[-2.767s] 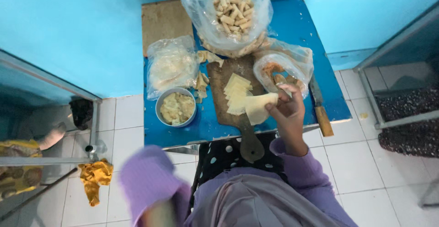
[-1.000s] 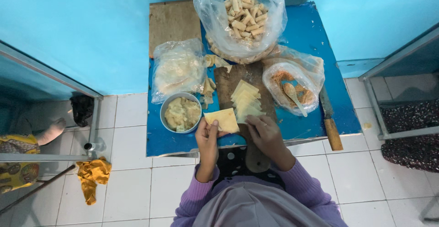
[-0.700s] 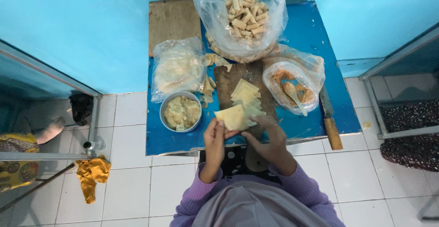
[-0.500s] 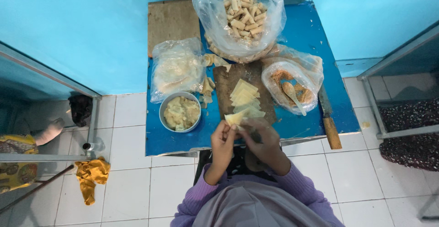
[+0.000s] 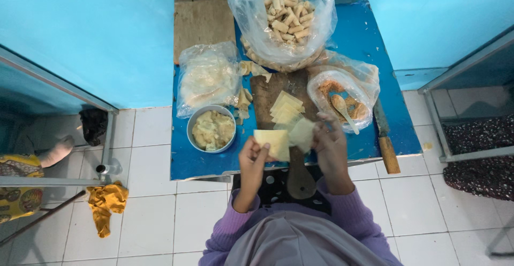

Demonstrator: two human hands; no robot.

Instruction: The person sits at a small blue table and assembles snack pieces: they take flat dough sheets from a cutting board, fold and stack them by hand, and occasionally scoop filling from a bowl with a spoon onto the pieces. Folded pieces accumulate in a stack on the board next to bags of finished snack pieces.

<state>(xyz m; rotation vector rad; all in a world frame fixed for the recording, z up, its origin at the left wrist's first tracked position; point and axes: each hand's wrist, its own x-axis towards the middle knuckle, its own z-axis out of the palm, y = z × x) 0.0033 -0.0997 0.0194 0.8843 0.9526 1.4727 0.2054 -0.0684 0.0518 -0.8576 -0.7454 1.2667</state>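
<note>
My left hand pinches a pale yellow square wrapper sheet above the near edge of the blue table. My right hand grips a second thin wrapper sheet right beside the first; the two sheets overlap. Just beyond them a small stack of wrappers lies on a wooden cutting board. A metal bowl of yellowish filling stands to the left of my hands.
A big clear bag of finished rolls sits at the table's far side. A bag of wrappers lies at left, a bag with brown crumbs and a spoon at right. A wooden-handled knife lies at the right edge.
My right hand came back from the crumb bag to the table's near edge. My left hand rose to meet it, and both hands now pull two wrapper sheets apart.
</note>
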